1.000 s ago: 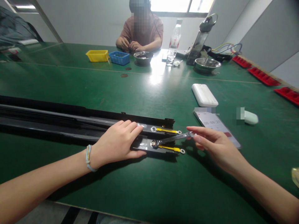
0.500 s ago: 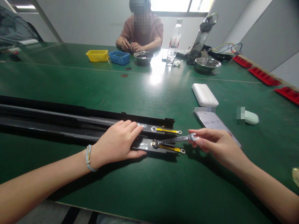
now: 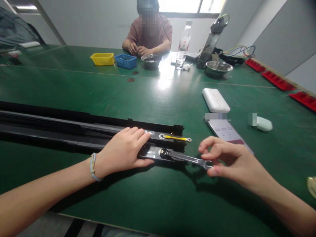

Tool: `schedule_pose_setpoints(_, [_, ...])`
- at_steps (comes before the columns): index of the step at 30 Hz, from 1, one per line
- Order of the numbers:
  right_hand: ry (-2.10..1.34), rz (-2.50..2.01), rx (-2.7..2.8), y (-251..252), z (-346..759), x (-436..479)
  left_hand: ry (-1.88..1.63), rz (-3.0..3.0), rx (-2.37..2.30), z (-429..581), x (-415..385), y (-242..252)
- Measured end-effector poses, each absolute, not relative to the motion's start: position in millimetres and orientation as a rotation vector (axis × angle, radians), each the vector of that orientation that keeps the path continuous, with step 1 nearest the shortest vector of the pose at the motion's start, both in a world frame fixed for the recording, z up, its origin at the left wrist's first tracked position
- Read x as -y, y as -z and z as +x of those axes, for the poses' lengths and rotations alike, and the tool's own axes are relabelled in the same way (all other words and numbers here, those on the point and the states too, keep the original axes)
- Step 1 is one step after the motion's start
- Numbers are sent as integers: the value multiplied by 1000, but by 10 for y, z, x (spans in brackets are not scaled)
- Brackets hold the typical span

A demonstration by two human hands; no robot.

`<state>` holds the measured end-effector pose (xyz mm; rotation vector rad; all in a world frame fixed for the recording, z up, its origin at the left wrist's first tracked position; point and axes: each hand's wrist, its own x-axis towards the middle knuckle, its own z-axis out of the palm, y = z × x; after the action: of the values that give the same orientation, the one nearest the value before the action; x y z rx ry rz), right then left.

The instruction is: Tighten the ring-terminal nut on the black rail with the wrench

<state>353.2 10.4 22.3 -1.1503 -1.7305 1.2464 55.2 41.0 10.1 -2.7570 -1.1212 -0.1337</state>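
Two long black metal rails lie side by side on the table. My left hand lies over them near their right end, fingers across the far rail and thumb along the near one's edge, gripping them. A ratchet combination wrench has its ring end over the bolt on the near rail. Its open end is at the thumb and bent fingers of my right hand, in a loose pinch. A yellow wire with ring terminals sits on the far rail. The near rail's yellow wire is hidden under the wrench.
A phone showing a timer, a white power bank and a pale green case lie to the right. Farther back are yellow and blue bins, metal bowls and bottles. A person sits opposite.
The wrench's free end has swung toward me about the bolt, now covering the near yellow wire. My right hand has moved with it, its upper fingers lifting away from the wrench. My left hand stays put.
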Motion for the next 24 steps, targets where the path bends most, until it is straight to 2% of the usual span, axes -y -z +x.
schedule_pose_setpoints(15, [-1019, -1461, 1557, -171, 3488, -247, 137, -2760, 1132, 525, -374, -145])
schedule_pose_setpoints(24, [-1196, -1250, 1663, -205, 3585, -226, 126, -2765, 1135, 539, -368, -126])
